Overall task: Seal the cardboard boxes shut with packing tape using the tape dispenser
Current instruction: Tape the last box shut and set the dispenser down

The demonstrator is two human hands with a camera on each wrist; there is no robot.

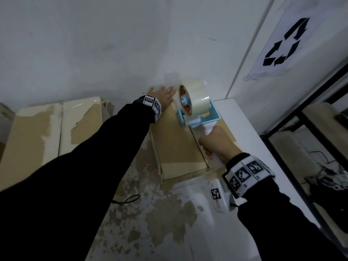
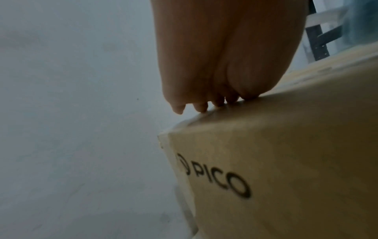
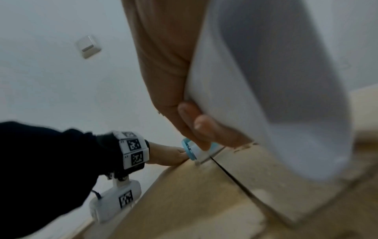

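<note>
A brown cardboard box (image 1: 177, 144) lies on the white table (image 1: 244, 121), its two top flaps closed with a dark seam (image 3: 229, 174) between them. My left hand (image 1: 162, 97) presses flat on the box's far left edge, fingers straight (image 2: 204, 106); the box side there reads PICO (image 2: 216, 177). My right hand (image 1: 218, 144) grips the white handle (image 3: 266, 97) of the blue tape dispenser (image 1: 197, 113), whose roll of clear tape (image 1: 195, 98) sits over the seam's far end. Its front end touches the box top (image 3: 196, 155).
A larger worn box (image 1: 56, 129) lies to the left against the white wall. A black cord loop (image 1: 130, 199) rests on the scuffed table surface. A recycling sign (image 1: 282, 46) hangs at the right, above a black-framed shelf (image 1: 301, 147).
</note>
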